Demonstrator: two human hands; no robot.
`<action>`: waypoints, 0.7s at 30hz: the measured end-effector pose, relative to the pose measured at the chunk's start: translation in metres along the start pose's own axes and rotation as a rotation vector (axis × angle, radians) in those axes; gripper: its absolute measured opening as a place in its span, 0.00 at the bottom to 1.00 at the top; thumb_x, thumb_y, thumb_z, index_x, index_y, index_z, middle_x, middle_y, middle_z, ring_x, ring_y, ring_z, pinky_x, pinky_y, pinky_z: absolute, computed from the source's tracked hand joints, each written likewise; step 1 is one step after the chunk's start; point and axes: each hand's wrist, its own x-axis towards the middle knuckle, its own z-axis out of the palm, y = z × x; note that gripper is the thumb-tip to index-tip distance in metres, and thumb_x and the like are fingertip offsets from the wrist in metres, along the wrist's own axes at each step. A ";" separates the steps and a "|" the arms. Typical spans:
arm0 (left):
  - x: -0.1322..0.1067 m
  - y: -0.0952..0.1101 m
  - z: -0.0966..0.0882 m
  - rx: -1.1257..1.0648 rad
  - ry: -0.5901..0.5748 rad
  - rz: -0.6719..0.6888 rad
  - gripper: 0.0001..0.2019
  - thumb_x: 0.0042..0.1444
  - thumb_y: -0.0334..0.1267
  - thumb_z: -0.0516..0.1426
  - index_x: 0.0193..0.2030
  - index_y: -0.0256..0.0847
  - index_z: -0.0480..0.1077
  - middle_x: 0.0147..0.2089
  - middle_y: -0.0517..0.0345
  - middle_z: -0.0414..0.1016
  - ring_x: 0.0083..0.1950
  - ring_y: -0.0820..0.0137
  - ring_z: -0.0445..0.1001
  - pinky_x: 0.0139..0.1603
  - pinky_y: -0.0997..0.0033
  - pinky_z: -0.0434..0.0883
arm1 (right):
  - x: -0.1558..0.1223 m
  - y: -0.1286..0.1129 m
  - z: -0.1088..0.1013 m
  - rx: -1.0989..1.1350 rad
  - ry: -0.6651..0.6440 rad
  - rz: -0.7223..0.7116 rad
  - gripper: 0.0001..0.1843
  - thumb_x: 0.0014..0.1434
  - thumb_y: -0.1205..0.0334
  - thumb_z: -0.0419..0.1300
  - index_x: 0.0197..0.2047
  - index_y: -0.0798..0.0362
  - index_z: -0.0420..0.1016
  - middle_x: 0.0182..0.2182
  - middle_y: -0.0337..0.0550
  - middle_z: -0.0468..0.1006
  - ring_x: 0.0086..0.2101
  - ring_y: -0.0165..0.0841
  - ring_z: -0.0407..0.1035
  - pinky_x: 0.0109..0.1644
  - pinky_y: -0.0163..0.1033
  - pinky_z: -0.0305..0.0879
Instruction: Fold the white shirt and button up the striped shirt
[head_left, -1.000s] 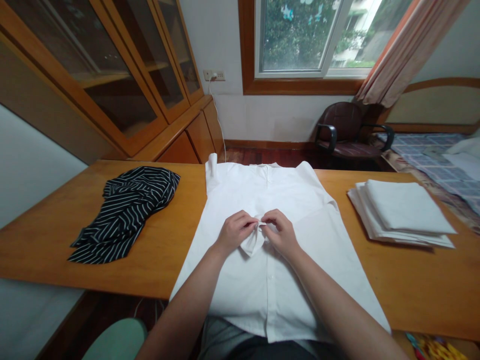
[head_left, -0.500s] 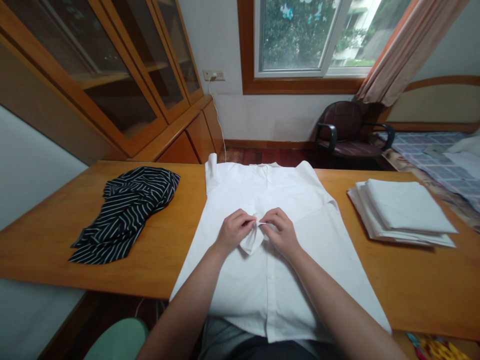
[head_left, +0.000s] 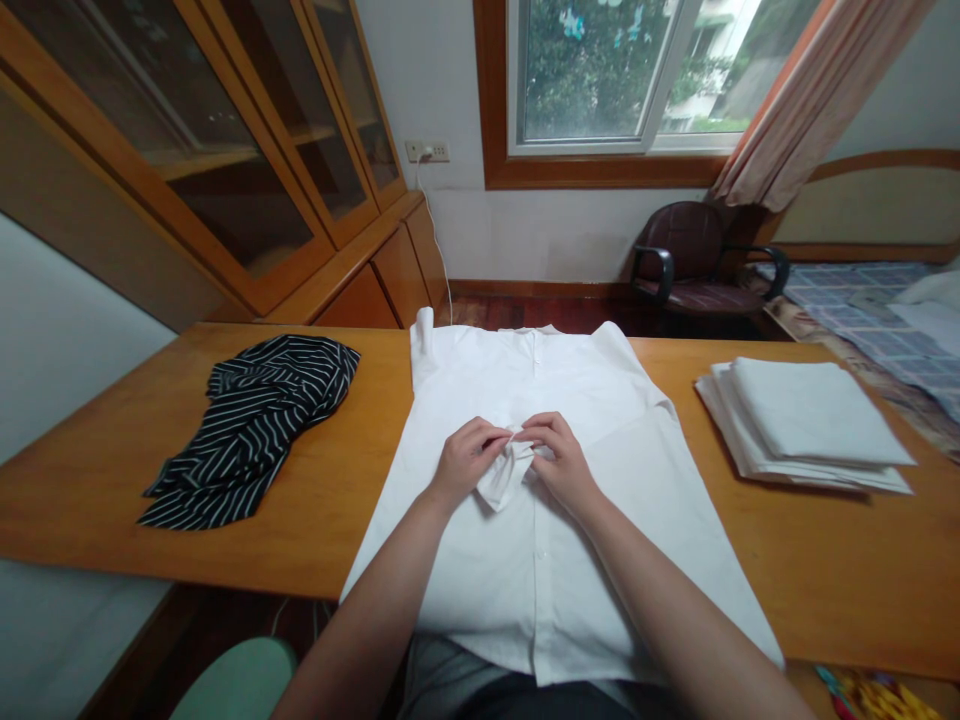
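A white button-up shirt (head_left: pixel 480 580) lies spread over the table, its button strip running down the middle and its collar at the far edge. Over the centre of it, my left hand (head_left: pixel 469 462) and my right hand (head_left: pixel 561 463) meet, fingers closed in a pinch. Between them they lift a bunched piece of the shirt, which looks like a sleeve cuff (head_left: pixel 501 485). Fingertips cover the exact spot being pinched, so any button there is hidden.
A black striped garment (head_left: pixel 262 430) lies crumpled on the wooden table (head_left: pixel 360 440) at left. Folded white cloths (head_left: pixel 817 410) are stacked at right. Beyond are a cabinet (head_left: pixel 300 290) and an armchair (head_left: pixel 690 255); a green stool (head_left: pixel 240 680) stands below at left.
My right fingers have shifted slightly up and left, closer to my left fingertips. The pinched cloth has changed shape a little; the rest of the shirt lies the same.
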 end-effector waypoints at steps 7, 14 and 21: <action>-0.002 0.004 -0.010 -0.114 -0.022 0.008 0.22 0.66 0.54 0.49 0.51 0.41 0.75 0.45 0.48 0.75 0.48 0.61 0.73 0.50 0.60 0.70 | 0.001 -0.002 -0.006 -0.048 0.188 0.064 0.07 0.59 0.68 0.61 0.38 0.47 0.78 0.38 0.43 0.74 0.41 0.37 0.69 0.42 0.41 0.68; -0.003 0.001 -0.005 -0.035 0.014 -0.072 0.14 0.59 0.47 0.61 0.47 0.43 0.75 0.43 0.52 0.76 0.45 0.63 0.73 0.47 0.65 0.69 | -0.001 0.007 -0.005 0.100 0.260 0.221 0.05 0.62 0.59 0.61 0.39 0.49 0.77 0.35 0.40 0.76 0.35 0.34 0.71 0.40 0.40 0.68; -0.005 -0.011 -0.001 -0.105 0.111 -0.339 0.12 0.60 0.45 0.59 0.31 0.39 0.74 0.29 0.60 0.69 0.33 0.70 0.68 0.35 0.72 0.64 | -0.003 0.005 -0.005 0.079 0.232 0.248 0.10 0.63 0.53 0.61 0.37 0.50 0.76 0.31 0.39 0.75 0.33 0.34 0.69 0.38 0.38 0.64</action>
